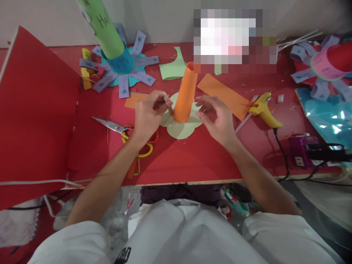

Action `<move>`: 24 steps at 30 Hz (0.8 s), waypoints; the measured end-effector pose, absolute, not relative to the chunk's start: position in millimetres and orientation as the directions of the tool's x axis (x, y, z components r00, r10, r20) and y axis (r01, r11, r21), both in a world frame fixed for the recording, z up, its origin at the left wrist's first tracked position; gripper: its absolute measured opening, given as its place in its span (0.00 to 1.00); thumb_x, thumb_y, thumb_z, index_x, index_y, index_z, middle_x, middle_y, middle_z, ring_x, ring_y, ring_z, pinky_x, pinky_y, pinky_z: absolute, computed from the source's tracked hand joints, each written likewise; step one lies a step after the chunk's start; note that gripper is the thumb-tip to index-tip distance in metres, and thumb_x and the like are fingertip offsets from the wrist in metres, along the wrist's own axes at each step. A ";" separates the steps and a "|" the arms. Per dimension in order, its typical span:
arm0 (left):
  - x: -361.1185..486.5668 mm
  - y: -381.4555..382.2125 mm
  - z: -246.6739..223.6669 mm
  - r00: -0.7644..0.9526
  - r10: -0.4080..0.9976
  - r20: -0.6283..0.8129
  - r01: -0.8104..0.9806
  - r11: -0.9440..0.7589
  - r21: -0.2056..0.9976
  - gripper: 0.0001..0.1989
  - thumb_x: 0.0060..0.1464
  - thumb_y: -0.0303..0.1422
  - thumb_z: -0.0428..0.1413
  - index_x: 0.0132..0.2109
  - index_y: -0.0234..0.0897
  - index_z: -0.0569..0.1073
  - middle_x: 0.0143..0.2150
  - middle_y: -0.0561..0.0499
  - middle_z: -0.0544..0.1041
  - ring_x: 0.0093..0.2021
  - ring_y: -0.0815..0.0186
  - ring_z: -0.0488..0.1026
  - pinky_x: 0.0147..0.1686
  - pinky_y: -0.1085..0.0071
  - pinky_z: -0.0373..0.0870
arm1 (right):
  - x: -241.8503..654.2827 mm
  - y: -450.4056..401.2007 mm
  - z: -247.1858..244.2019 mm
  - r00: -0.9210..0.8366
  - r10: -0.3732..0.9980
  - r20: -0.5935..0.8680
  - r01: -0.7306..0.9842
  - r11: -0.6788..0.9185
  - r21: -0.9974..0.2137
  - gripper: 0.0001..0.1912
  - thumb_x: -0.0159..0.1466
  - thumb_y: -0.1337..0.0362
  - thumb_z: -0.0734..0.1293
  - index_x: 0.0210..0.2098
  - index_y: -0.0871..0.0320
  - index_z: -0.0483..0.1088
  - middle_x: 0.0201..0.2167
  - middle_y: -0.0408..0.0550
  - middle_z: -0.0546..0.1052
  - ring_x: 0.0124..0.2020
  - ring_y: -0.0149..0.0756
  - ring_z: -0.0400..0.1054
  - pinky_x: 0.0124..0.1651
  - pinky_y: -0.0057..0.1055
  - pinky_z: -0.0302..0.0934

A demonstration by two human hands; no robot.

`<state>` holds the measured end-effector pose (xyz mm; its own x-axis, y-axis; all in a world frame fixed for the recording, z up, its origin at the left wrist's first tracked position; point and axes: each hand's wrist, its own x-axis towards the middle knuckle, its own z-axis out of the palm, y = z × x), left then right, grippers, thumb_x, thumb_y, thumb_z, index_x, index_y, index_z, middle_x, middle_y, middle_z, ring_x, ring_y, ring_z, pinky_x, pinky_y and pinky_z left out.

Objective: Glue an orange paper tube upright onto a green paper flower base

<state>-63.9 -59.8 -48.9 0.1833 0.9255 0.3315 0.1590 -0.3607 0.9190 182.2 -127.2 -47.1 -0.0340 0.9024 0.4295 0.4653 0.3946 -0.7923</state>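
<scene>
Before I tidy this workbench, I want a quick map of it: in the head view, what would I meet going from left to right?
Red panel, left hand, orange paper cone, right hand, yellow glue gun, purple box.

Both bare forearms (110,178) reach forward, angled inward. The left hand (150,114) bends, thumb and fingertips close together; the right hand (219,119) curves loosely, thumb and fingers parted.
</scene>
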 end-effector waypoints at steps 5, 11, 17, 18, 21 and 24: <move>-65.9 -68.5 -40.0 0.175 0.936 0.306 0.202 -0.338 0.919 0.06 0.62 0.34 0.69 0.39 0.42 0.79 0.36 0.55 0.83 0.36 0.66 0.84 0.40 0.67 0.78 | 183.4 -126.9 -46.6 -0.029 0.903 0.428 0.460 0.393 -0.797 0.17 0.76 0.49 0.70 0.60 0.47 0.77 0.51 0.50 0.83 0.44 0.40 0.79 0.48 0.40 0.78; -67.5 -71.0 -39.6 0.189 0.939 0.288 0.187 -0.322 0.928 0.08 0.60 0.37 0.71 0.38 0.43 0.80 0.35 0.56 0.83 0.35 0.67 0.82 0.39 0.67 0.79 | 183.9 -126.6 -47.0 -0.032 0.903 0.428 0.449 0.395 -0.801 0.16 0.75 0.52 0.70 0.60 0.47 0.77 0.52 0.50 0.83 0.47 0.41 0.80 0.49 0.41 0.78; -66.3 -81.0 -31.5 0.225 0.931 0.286 0.269 -0.342 0.900 0.16 0.63 0.46 0.70 0.38 0.41 0.77 0.35 0.54 0.84 0.37 0.66 0.84 0.41 0.69 0.81 | 184.1 -127.4 -43.8 -0.033 0.909 0.415 0.460 0.382 -0.801 0.16 0.76 0.53 0.70 0.59 0.48 0.77 0.52 0.51 0.82 0.42 0.39 0.78 0.48 0.41 0.78; -66.2 -82.9 -29.7 0.229 0.929 0.291 0.290 -0.350 0.891 0.15 0.63 0.45 0.70 0.38 0.41 0.77 0.35 0.54 0.85 0.37 0.65 0.84 0.41 0.69 0.81 | 184.3 -127.5 -43.5 -0.034 0.912 0.408 0.463 0.376 -0.803 0.16 0.76 0.53 0.70 0.59 0.48 0.77 0.52 0.51 0.82 0.42 0.39 0.78 0.48 0.41 0.78; -66.5 -87.5 -26.6 0.235 0.925 0.299 0.337 -0.366 0.867 0.12 0.64 0.40 0.70 0.39 0.41 0.77 0.36 0.54 0.86 0.38 0.64 0.86 0.41 0.69 0.81 | 185.0 -127.8 -43.8 -0.026 0.918 0.395 0.473 0.360 -0.804 0.16 0.75 0.52 0.70 0.60 0.46 0.76 0.53 0.50 0.82 0.42 0.40 0.78 0.46 0.43 0.78; -66.5 -90.3 -27.0 0.232 0.925 0.301 0.362 -0.369 0.856 0.10 0.64 0.38 0.69 0.39 0.42 0.77 0.36 0.55 0.86 0.38 0.63 0.86 0.40 0.69 0.81 | 185.7 -128.2 -44.1 -0.021 0.922 0.387 0.483 0.348 -0.804 0.16 0.75 0.51 0.70 0.60 0.44 0.76 0.53 0.50 0.82 0.41 0.40 0.77 0.45 0.44 0.79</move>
<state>-66.5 -90.3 -27.0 0.2321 0.9249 0.3011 0.3620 -0.3694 0.8558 185.7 -128.2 -44.1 -0.0207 0.9219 0.3870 0.4828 0.3481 -0.8035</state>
